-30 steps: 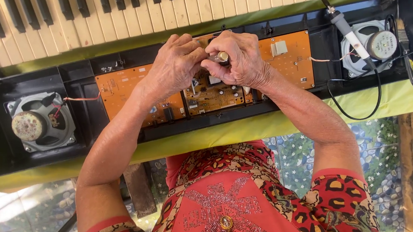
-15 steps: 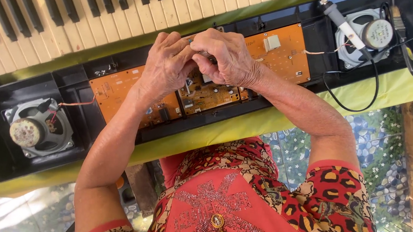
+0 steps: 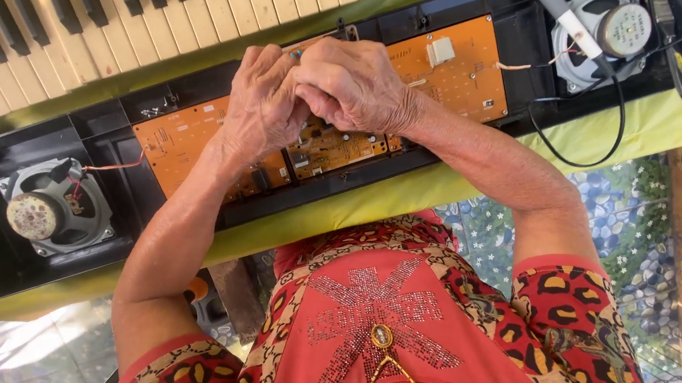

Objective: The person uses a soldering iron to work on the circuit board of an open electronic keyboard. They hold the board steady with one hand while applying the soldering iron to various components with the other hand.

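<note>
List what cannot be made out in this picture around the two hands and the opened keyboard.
- Head view: whatever the left hand and right hand pinch between them is hidden by the fingers.
- The middle of the orange circuit board is covered by both hands.
- The keyboard keys are cut off by the top edge.
- The right speaker is partly cut off at the top edge; its solder joints are too small to judge.

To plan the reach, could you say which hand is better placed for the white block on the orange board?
Likely the right hand: it lies nearer the white block; the left hand sits farther away.
</note>
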